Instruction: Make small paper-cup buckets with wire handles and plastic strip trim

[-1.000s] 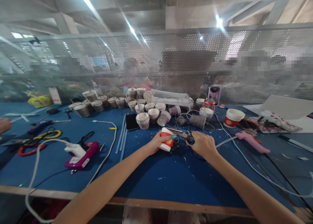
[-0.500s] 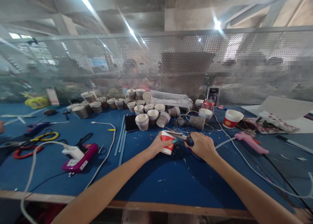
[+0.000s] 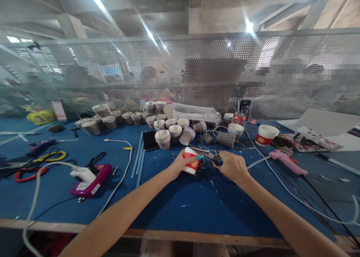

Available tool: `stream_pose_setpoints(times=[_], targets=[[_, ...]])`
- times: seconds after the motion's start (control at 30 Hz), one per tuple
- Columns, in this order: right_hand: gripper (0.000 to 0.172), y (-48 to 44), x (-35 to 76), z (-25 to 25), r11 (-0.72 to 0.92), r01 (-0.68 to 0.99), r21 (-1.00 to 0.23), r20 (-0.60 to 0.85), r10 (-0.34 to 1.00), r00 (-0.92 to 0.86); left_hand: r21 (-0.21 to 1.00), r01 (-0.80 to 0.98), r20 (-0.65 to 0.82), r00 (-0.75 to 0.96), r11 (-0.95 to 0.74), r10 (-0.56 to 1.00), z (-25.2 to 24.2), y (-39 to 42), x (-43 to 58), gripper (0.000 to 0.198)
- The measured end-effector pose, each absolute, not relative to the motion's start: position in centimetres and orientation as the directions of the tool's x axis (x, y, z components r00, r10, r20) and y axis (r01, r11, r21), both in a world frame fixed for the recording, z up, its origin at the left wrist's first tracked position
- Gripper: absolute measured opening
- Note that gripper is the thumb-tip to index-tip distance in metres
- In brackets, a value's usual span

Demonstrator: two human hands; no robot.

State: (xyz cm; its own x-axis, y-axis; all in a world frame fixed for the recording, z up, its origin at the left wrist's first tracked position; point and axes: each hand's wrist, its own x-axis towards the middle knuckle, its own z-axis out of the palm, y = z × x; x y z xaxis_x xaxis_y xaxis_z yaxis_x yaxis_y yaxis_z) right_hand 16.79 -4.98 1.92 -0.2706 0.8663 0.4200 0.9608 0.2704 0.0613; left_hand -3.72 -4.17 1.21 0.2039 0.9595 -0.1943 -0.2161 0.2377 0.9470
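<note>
Left hand point(image 3: 178, 165) curled round one cup point(image 3: 190, 168), right hand point(image 3: 231, 164) gripping one pair of scissors point(image 3: 210, 156), one pink glue gun point(image 3: 289, 163)

Red/wht cup point(image 3: 190, 168), blu tbl point(image 3: 180, 215), pnk glue gun point(image 3: 289, 163)

I saw lamps point(image 3: 249, 26) above the perforated screen point(image 3: 216, 47) flare into slanting streaks under a dim grey ceiling point(image 3: 163, 9). Behind the screen, the view blurred into haze and blocky pixels; towards its ends, everything stretched. Before it, soft shadows darkened the blue table point(image 3: 174, 212).
</note>
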Motion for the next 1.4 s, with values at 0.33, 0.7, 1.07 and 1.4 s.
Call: stream_pose_setpoints(times=[0.33,0.7,1.07,1.4], targets=[[0.036,-4.8,17.0,1.5,0.255,0.963,0.083,0.462,0.847,-0.264,0.861,-0.226,-0.371,0.334,0.455,0.867,2.7,-4.5,-4.2,0.038],[0.034,-4.7,16.8,1.4,0.276,0.958,0.079,0.425,0.86,-0.283,0.936,-0.145,-0.27,0.287,0.32,0.919,1.8,-4.6,-3.9,0.033],[0.051,-4.6,17.0,1.2,0.298,0.953,0.051,0.424,0.858,-0.291,0.947,-0.142,-0.24,0.288,0.289,0.927,1.6,-4.3,-3.9,0.037],[0.039,-4.8,16.7,1.6,0.297,0.95,0.094,0.363,0.879,-0.311,0.987,-0.118,-0.063,0.315,0.105,0.947,1.3,-4.4,-3.7,0.052]])
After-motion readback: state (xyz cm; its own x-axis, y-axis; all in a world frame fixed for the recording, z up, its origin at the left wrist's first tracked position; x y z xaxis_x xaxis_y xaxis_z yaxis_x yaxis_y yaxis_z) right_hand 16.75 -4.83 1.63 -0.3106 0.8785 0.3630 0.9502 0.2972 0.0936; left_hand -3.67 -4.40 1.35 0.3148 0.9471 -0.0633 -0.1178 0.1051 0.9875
